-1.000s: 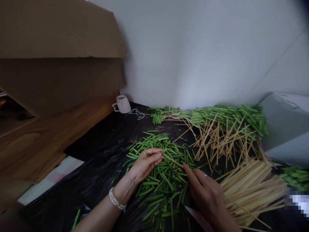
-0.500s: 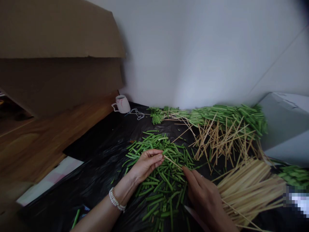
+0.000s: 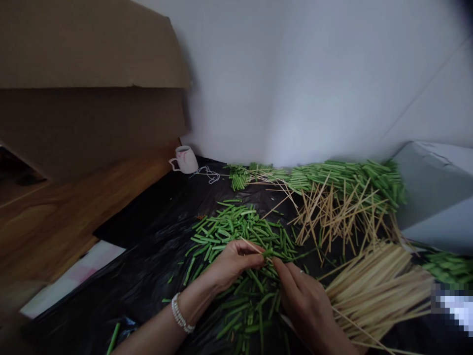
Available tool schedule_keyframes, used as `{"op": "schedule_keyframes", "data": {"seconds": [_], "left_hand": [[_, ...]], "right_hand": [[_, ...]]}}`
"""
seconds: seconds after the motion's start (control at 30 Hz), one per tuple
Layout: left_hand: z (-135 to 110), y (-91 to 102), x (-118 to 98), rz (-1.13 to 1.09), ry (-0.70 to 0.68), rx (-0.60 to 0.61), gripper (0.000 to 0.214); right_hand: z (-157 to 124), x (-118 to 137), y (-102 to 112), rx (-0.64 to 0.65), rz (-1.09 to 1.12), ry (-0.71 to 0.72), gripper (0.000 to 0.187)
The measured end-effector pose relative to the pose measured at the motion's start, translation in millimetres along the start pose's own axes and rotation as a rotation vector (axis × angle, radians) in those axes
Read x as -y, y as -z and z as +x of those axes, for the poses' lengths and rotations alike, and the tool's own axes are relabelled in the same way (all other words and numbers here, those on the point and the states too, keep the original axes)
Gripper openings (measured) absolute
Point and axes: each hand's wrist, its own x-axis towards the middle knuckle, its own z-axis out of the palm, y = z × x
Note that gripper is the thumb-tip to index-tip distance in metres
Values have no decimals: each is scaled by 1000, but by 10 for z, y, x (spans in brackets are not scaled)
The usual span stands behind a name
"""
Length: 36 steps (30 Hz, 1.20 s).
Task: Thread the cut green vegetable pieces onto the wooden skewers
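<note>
My left hand, with a beaded bracelet on its wrist, pinches a cut green bean piece. A thin wooden skewer passes by or through the bean, its tip showing above my left fingers; which of the two I cannot tell. My right hand is closed on the skewer, close to my left fingertips. Below both hands spreads a loose pile of cut green beans. A pale blade-like edge shows beside my right hand, mostly hidden.
Bare skewers lie in a heap at the right. Behind them are skewered green beans along the white wall. A mug and string stand on black plastic. A cardboard box rises at left.
My hands have come together, the right moving slightly left. The skewer's tip now reaches past the bean above my left fingers, where earlier it ended at the bean.
</note>
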Motion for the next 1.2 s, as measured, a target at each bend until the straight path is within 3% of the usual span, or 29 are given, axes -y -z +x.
{"op": "schedule_keyframes", "data": {"seconds": [0.23, 0.33, 0.4, 0.5, 0.6, 0.77, 0.9, 1.07, 1.2], "left_hand": [[9, 8, 13, 55, -37, -7, 27], [19, 16, 13, 175, -81, 17, 24], [22, 18, -3, 353, -176, -7, 20], [25, 35, -66, 716, -425, -57, 16], [31, 78, -159, 970, -592, -30, 19], [62, 166, -360, 1266, -578, 92, 18], [235, 172, -472, 1364, -608, 132, 18], [620, 91, -372, 1507, -630, 105, 15], [753, 30, -334, 1657, -602, 91, 11]], "right_hand": [[-15, 2, -32, 14, 22, -14, 35], [-39, -37, -60, 2, -9, -13, 36], [-57, -109, -66, -21, -50, -40, 35], [-86, -267, -60, -37, -128, -123, 33], [-111, -405, -62, -24, -189, -172, 35], [-130, -458, -104, 11, -200, -168, 34], [-141, -438, -132, 10, -216, -168, 36], [-159, -443, -152, 25, -207, -189, 36], [-160, -453, -160, 10, -184, -192, 37]]}}
